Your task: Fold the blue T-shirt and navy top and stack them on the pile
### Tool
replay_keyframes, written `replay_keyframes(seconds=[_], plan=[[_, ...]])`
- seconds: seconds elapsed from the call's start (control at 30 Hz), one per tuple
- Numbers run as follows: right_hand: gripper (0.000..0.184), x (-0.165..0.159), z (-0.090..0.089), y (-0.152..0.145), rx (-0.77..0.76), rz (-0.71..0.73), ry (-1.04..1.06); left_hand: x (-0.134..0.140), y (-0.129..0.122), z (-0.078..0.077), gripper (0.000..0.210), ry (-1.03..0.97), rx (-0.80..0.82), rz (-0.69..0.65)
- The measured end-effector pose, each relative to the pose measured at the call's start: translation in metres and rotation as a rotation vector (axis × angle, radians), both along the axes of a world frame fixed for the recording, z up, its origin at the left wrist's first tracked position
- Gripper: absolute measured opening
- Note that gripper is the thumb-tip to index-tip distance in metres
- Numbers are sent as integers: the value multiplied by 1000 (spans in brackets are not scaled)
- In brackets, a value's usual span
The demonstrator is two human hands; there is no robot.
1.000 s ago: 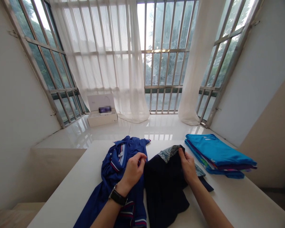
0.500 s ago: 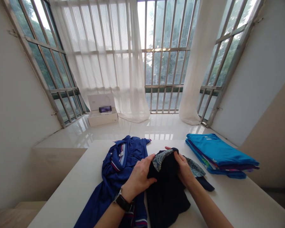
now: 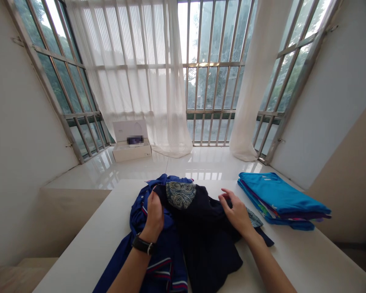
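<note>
I have the black shirt in the lower middle of the frame, partly raised from the white table, its lower part running down to the bottom edge. The left hand pinches it at its upper left corner, thumb on the near side of the cloth. A black watch sits on that wrist. Beside the pinch, a grey-blue swirled patch faces me along the shirt's top edge.

The right hand lies against the right side of the same shirt, fingers bent and a little apart from the thumb. From my view I cannot tell whether those fingertips have any cloth between them. Just right of that wrist I see another patterned piece and a dark flap lying on the table.

Left of centre, a blue shirt with red and white striped trim lies rumpled, partly covered by the raised black cloth and the left arm. At the right of the frame I see a stack of folded clothes, bright blue on top. Farther back, left of centre, an open white box stands on the glossy ledge, in front of a sheer curtain and the barred window.
</note>
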State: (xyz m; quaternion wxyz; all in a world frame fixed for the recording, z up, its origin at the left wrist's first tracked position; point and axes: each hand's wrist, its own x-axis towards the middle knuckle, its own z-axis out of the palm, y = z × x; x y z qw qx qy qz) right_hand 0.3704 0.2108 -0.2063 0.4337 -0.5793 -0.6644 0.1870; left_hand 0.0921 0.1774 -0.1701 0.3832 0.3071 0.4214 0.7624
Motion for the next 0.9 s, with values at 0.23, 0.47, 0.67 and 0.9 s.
replay_keyframes(seconds=[0.23, 0.47, 0.67, 0.9], plan=[[70, 5, -27, 7, -155, -128, -559, -53, 17, -1, 25, 97, -145, 432], [58, 15, -29, 12, -273, -281, -611, -24, 1, -8, 34, 1239, 4, 85], [23, 25, -22, 12, -211, -182, -578, -20, -7, -25, 72, 1653, -293, -349], [21, 18, -12, 11, 45, -150, -271, -31, 5, -22, 64, 1446, -468, -312]])
